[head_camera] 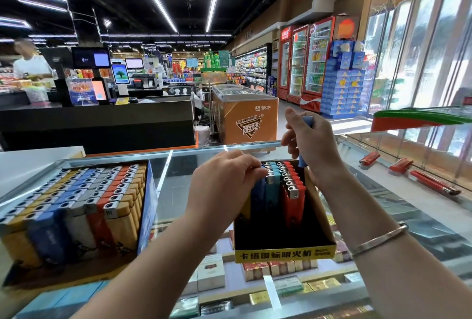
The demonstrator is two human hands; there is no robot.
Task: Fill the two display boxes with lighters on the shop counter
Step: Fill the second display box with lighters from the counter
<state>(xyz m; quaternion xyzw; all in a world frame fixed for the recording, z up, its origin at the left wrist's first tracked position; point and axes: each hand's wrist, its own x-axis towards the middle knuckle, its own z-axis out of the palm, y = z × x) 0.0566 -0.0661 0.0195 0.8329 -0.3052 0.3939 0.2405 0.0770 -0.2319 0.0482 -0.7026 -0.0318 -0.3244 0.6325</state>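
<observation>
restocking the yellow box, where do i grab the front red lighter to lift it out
Pinch the front red lighter by its metal cap, coming straight down from above. It stands upright in the yellow display box, packed against lighters behind it and near the blue ones beside it, so only the top is free.

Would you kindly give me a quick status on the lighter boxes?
Left hand pinching lighters in yellow-fronted cardboard box, part full. Right hand gripping blue plastic lighter. Blue-sided box full. Nothing blocking.
</observation>
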